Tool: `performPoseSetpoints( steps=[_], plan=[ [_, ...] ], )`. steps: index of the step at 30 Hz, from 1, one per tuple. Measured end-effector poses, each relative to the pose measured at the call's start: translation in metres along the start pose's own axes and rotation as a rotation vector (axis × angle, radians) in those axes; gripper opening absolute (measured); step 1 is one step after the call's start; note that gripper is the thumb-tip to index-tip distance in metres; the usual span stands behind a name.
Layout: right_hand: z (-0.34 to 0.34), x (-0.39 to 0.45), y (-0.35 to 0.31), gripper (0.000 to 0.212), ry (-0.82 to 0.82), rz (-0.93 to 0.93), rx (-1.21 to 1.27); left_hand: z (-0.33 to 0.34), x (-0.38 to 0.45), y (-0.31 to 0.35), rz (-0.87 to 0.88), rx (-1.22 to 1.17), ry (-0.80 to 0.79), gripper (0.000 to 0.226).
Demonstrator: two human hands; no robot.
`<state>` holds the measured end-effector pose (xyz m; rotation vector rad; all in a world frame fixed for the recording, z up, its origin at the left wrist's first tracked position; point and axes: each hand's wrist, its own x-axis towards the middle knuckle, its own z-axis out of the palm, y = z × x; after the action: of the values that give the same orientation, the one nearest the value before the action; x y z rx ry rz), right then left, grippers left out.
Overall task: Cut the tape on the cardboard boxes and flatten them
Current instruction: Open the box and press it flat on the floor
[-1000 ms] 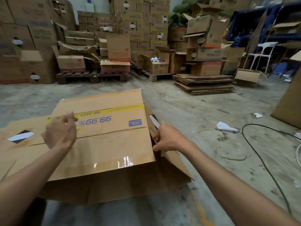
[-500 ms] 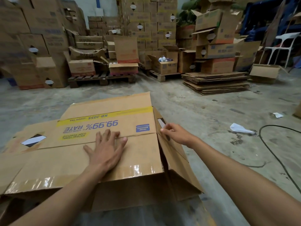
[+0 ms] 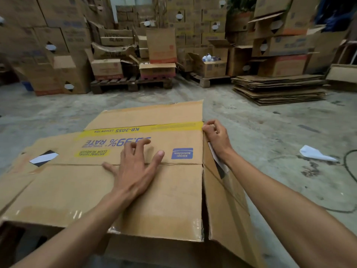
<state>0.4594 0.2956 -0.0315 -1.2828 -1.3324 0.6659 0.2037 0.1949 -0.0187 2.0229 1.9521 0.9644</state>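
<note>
A large brown cardboard box (image 3: 170, 200) with a yellow band and blue "99.99% RATE" print lies collapsed and nearly flat in front of me. My left hand (image 3: 135, 167) presses on its top panel with fingers spread, across the fold line. My right hand (image 3: 216, 136) has its fingers curled at the box's far right corner, gripping the panel edge by the yellow band. The right side flap (image 3: 226, 206) slopes down toward the floor. Clear tape (image 3: 77, 212) shines along the near edge. No cutting tool is visible.
A pile of flattened cardboard (image 3: 280, 89) lies on the concrete floor at back right. Stacked boxes on wooden pallets (image 3: 131, 84) fill the background. A crumpled white paper (image 3: 316, 154) and a black cable (image 3: 347, 165) lie on the floor to the right.
My left hand dropped from the air onto the top panel and slid forward. My right hand moved along the right edge to the far corner. The box sank flatter.
</note>
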Motion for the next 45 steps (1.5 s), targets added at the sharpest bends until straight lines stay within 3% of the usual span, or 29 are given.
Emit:
performPoseSetpoints(
  steps=[3,8,14,18,28,31,34,36,40,45],
  plan=[
    [-0.014,-0.017,-0.002,0.048,-0.092,-0.048,0.005,-0.008,0.011,-0.001,0.031,-0.028,-0.073,0.063],
    [-0.038,-0.044,-0.006,0.052,-0.525,0.154,-0.048,-0.019,0.012,-0.039,0.092,0.006,-0.171,0.065],
    [-0.027,-0.031,-0.014,0.046,-0.512,0.416,0.017,-0.02,0.021,-0.033,0.065,-0.015,-0.191,0.058],
    [-0.02,-0.019,-0.021,0.041,-0.567,0.412,-0.005,-0.017,0.02,-0.039,0.094,0.02,-0.201,0.059],
    [-0.002,-0.015,-0.015,0.037,-0.303,0.079,-0.175,-0.012,0.026,-0.041,-0.013,0.069,-0.225,0.062],
    [-0.001,-0.019,-0.003,0.036,-0.009,-0.081,-0.467,-0.005,0.016,-0.041,-0.007,0.098,-0.249,0.068],
    [-0.005,-0.025,0.023,0.032,0.027,-0.072,-0.7,0.011,0.004,-0.039,-0.024,0.136,-0.309,0.068],
    [-0.005,-0.036,0.045,0.03,-0.017,-0.064,-0.751,0.022,0.002,-0.044,-0.06,0.184,-0.331,0.059],
    [0.002,-0.059,0.083,0.065,-0.274,-0.003,-0.589,0.047,-0.008,-0.073,-0.162,0.226,-0.389,0.057],
    [0.005,-0.089,0.133,0.08,-0.683,0.248,-0.804,0.089,-0.029,-0.127,-0.225,0.135,-0.601,0.088]
  ],
)
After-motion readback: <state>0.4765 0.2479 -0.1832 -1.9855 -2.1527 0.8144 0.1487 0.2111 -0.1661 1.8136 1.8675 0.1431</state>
